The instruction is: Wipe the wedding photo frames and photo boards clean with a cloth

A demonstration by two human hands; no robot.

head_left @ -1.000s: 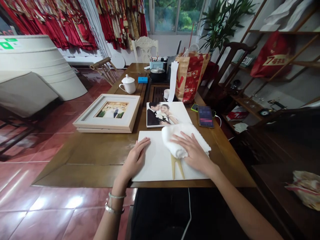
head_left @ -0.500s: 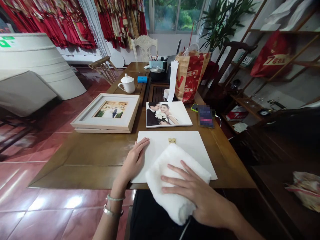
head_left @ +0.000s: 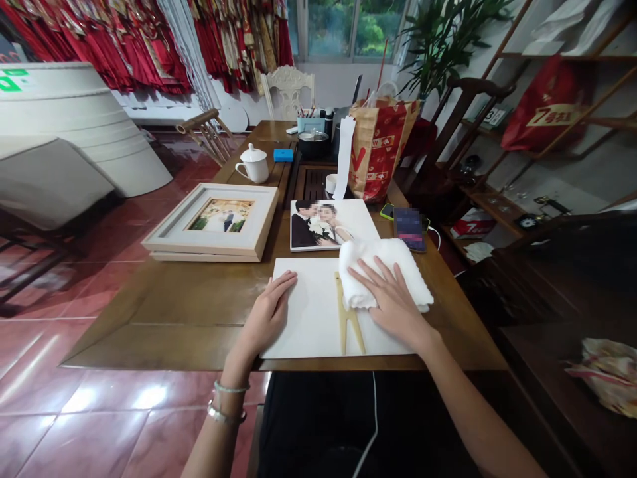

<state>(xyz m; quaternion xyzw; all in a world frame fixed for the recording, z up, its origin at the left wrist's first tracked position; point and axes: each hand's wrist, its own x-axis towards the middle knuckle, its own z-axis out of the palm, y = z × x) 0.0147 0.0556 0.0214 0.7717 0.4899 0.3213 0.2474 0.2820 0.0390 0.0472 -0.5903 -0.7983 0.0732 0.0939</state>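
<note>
A white board (head_left: 303, 309) lies flat near the table's front edge, with a Y-shaped, cream-coloured stand leg (head_left: 344, 317) on its upper face. My left hand (head_left: 273, 307) rests on the board's left edge, fingers stretched out and holding nothing. At the board's right side my right hand (head_left: 391, 295) has hold of a folded white towel (head_left: 375, 251), its fingers spread over the cloth. The towel covers the board's far right corner and part of the leg's upper end. Where my right thumb presses is hidden.
Behind the board lies a photo panel of a couple (head_left: 306, 229). Left of it are stacked picture frames (head_left: 169, 232). Farther back stand a lidded white cup (head_left: 255, 166), a blue box (head_left: 283, 155) and a paper bag (head_left: 381, 149). A phone (head_left: 409, 229) lies right.
My right hand has moved the towel forward, away from the front edge to the far right corner, uncovering the stand leg. My left hand has stayed in place.
</note>
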